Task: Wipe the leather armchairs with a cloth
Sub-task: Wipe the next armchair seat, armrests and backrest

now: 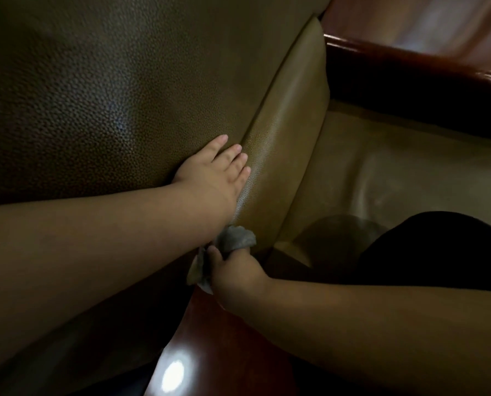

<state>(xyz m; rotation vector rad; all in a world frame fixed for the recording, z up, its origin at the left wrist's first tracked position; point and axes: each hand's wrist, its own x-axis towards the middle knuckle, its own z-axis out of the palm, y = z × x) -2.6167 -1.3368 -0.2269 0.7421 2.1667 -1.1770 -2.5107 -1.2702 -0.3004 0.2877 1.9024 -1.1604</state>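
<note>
On armchair (pixel 124 81): left hand (pixel 212 172) flat; right hand (pixel 235 272) grip clutches cloth (pixel 235 238).

Colours and patterns before you:

- Leather armchair (pixel 130 81): olive-brown, pebbled grain all over; darker, near black-brown, toward your left. The side panel (pixel 290 115) reads lighter, a yellow-olive with a finer grain.
- Seat cushion (pixel 395 167): pale tan-olive, smooth and glossy.
- Cloth (pixel 235 238): plain grey, no print (bunched, so only part shows).
- Wooden armrest (pixel 210 338): reddish-brown, polished, with a white glare spot.
- Far wooden rail (pixel 410 61): the same red-brown, gloss streaks.
- Garment (pixel 444 252) at your lower right: plain black.
</note>
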